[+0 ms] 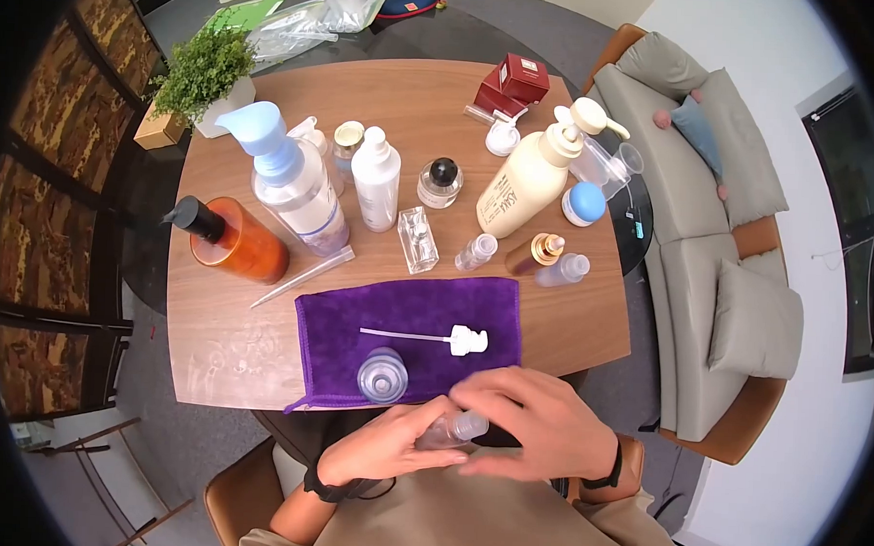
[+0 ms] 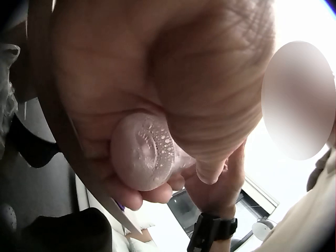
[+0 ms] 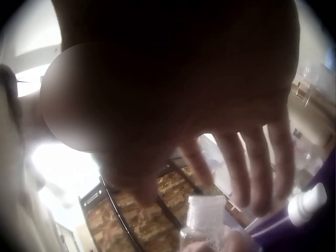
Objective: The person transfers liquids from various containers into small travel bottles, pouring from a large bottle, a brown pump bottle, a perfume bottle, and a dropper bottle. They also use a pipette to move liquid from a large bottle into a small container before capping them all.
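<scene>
A small clear bottle (image 1: 439,431) is held in the left hand (image 1: 389,443), fingers and thumb curled round it; droplets show on the base of the bottle (image 2: 143,152) in the left wrist view. Just right of its frosted cap (image 1: 470,425), the right hand (image 1: 547,426) hovers with spread fingers; the right wrist view shows them apart from the cap (image 3: 206,211). On the purple cloth (image 1: 417,306) lie a white pump with a long tube (image 1: 467,340) and, upright near the front edge, a clear bluish bottle (image 1: 382,377).
Behind the cloth stand an orange pump bottle (image 1: 241,242), a large clear pump bottle (image 1: 305,206), a white bottle (image 1: 377,182), a cream pump bottle (image 1: 523,185) and several small bottles. A clear tapered stick (image 1: 302,276) lies left of the cloth. Red boxes (image 1: 513,81) sit at the back.
</scene>
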The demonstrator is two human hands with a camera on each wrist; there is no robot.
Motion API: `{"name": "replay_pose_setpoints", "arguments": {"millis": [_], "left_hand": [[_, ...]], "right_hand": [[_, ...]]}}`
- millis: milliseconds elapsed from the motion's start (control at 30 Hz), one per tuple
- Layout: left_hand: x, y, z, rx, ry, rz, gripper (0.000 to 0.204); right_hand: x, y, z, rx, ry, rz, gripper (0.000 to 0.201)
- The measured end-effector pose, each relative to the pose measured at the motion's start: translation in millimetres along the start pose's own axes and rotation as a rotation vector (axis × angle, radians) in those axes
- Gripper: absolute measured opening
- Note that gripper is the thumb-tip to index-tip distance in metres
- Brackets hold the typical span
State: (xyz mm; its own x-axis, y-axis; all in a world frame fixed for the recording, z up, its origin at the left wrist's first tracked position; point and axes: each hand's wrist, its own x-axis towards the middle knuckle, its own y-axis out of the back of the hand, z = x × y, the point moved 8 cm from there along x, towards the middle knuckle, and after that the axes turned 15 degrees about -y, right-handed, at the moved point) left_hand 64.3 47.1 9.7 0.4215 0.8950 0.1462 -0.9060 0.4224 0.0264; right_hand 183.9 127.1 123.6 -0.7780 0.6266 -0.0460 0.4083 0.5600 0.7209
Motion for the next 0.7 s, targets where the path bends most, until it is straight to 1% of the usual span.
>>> {"name": "replay_pose_setpoints", "arguments": {"millis": [33, 100, 133, 167, 233, 267, 333, 367, 433, 467, 500, 533, 567, 633, 667, 700], "left_hand": [[-1, -1, -4, -0.003, 0.057, -0.030, 0.049], [-1, -1, -7, 0.028, 0.068, -0.063, 0.049], [-2, -2, -8, 0.060, 0.081, -0.096, 0.050], [-2, -2, -8, 0.062, 0.082, -0.093, 0.050], [0, 2, 0, 0.051, -0.010, -0.035, 0.047], [0, 1, 0, 0.051, -0.010, -0.037, 0.047], [1, 1, -1, -0.011, -0.010, 0.020, 0.044], [2, 2, 0, -0.013, -0.013, 0.015, 0.044], [0, 0, -4, 0.075, 0.047, -0.087, 0.042], [0, -1, -5, 0.075, 0.049, -0.085, 0.042], [-1, -2, -4, 0.026, 0.017, -0.070, 0.041], [0, -3, -3, -0.022, -0.017, -0.055, 0.040], [-1, -1, -4, -0.021, -0.016, -0.051, 0.040], [-7, -6, -15, -0.019, 0.104, -0.185, 0.041], [-9, -6, -16, -0.018, 0.103, -0.180, 0.041], [-10, -4, -16, -0.009, 0.078, -0.155, 0.042]], "right_hand": [[-7, -5, 9, -0.001, 0.000, 0.000, 0.038], [-13, -31, 30, -0.253, -0.069, -0.229, 0.050], [-11, -23, 23, -0.167, 0.063, -0.149, 0.047], [-4, -22, 19, -0.167, 0.066, -0.150, 0.047], [2, -1, -4, 0.004, 0.211, 0.048, 0.037], [3, -2, -10, 0.004, 0.210, 0.049, 0.037], [3, -2, -4, -0.035, 0.023, 0.081, 0.033], [-3, -2, 3, -0.037, 0.019, 0.084, 0.033], [-12, -27, 22, -0.166, 0.029, -0.174, 0.035], [-12, -23, 20, -0.067, 0.086, -0.132, 0.026], [-10, -22, 20, -0.065, 0.088, -0.136, 0.026], [-10, -18, 17, -0.018, 0.140, -0.144, 0.021], [-11, -13, 13, 0.028, 0.191, -0.152, 0.017], [-10, 4, 21, 0.166, 0.013, -0.141, 0.014], [-9, 10, 25, 0.178, 0.028, -0.049, 0.018], [-5, 9, 27, 0.178, 0.030, -0.049, 0.018]]}}
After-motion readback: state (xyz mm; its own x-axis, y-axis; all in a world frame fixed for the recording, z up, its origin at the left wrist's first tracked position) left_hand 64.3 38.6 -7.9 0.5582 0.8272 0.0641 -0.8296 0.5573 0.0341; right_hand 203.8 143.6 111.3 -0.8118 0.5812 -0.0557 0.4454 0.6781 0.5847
